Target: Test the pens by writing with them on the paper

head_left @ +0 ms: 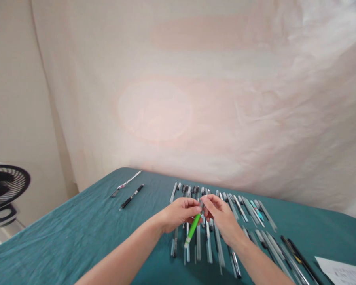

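Note:
A bright green pen (193,229) slants between my two hands above the table, its pale end pointing down toward me. My left hand (182,213) pinches the pen near its upper part. At the pen's top end, the fingers of my right hand (218,215) are closed together on the grey tip. Whether the tip is a cap or part of the barrel is too small to tell. Beneath both hands lie several pens (208,241) in rough rows, partly hidden by my hands and forearms.
A green cloth covers the table (86,229). On the left lie a black pen (132,197) and a slim silvery pen (126,183). More pens (256,211) spread to the right, near a paper (341,271) with writing. A black fan (6,188) stands beyond the left edge.

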Demonstrator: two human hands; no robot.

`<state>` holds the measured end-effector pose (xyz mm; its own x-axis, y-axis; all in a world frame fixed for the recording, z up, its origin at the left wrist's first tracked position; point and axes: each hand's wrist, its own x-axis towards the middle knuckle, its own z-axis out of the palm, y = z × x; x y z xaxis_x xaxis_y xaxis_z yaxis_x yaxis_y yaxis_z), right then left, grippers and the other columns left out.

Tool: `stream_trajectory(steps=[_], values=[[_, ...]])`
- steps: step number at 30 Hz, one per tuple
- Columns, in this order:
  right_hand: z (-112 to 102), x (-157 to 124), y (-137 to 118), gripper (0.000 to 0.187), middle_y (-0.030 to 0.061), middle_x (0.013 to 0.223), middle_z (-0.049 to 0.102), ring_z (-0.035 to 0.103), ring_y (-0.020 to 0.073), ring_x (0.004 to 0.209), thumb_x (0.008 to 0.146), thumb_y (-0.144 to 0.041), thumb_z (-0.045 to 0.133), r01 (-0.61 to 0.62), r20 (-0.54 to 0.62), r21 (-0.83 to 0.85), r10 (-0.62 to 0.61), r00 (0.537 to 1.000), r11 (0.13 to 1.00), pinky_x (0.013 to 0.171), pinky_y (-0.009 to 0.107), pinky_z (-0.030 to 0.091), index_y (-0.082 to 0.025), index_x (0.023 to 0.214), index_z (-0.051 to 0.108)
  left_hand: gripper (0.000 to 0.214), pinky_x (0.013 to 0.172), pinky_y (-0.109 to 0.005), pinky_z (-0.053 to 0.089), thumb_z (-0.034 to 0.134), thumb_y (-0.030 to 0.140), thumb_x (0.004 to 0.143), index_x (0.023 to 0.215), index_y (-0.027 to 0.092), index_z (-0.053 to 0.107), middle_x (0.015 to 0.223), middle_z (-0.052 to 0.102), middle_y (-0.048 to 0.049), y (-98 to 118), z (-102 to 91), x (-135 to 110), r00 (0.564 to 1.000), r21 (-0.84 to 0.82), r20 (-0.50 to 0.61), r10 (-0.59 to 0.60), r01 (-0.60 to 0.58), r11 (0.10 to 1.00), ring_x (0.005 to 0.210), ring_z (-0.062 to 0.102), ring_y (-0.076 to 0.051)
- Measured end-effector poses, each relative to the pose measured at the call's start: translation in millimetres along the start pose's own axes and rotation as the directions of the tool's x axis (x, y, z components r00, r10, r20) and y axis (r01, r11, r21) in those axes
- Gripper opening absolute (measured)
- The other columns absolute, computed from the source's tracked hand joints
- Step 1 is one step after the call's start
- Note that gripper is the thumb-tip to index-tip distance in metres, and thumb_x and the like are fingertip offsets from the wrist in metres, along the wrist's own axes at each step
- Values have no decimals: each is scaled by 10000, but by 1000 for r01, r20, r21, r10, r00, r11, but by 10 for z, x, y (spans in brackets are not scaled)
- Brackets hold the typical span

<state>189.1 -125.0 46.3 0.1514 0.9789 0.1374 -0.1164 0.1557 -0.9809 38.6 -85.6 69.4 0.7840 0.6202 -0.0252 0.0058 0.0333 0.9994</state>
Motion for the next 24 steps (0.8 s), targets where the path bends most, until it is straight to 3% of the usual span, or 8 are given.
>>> stream_trajectory(steps=[4,8,12,20,24], values=[[-31,8,-23,307,-50,487,468,378,73,433,677,-472,629,0,-43,-23,-1,999,1000,429,205,303,-169,679,577,338,645,-254,430,593,444,709,810,124,556,727,549,-4,-78,41,5,997,-128,-19,-72,69,989,641,524,-100],[-111,61,-1,288,-67,448,427,342,66,411,690,-455,627,-13,-106,-1,13,994,1000,425,205,271,-171,695,581,380,485,-213,390,625,461,663,839,146,504,752,553,4,-197,102,41,988,-78,-88,-126,120,990,581,524,-100],[-182,104,9,283,-70,438,406,323,61,405,672,-444,648,-10,-130,61,17,991,998,418,205,236,-167,670,590,329,412,-173,297,611,441,679,734,156,456,579,492,65,-256,149,69,976,-34,-179,-123,119,992,438,399,-44],[-245,136,8,249,-61,448,421,322,56,404,666,-394,666,-42,-75,171,55,996,984,400,200,211,-167,768,654,364,460,-202,371,544,509,712,754,152,490,591,564,31,-213,143,58,984,-55,-134,-114,107,993,453,488,-74],[-252,143,-15,256,-9,657,582,363,52,434,637,-379,684,-97,-5,245,101,995,965,390,196,262,-181,799,666,455,472,-212,386,497,577,709,806,136,548,594,571,16,-193,151,44,987,-83,-88,-135,128,988,455,507,-82]])
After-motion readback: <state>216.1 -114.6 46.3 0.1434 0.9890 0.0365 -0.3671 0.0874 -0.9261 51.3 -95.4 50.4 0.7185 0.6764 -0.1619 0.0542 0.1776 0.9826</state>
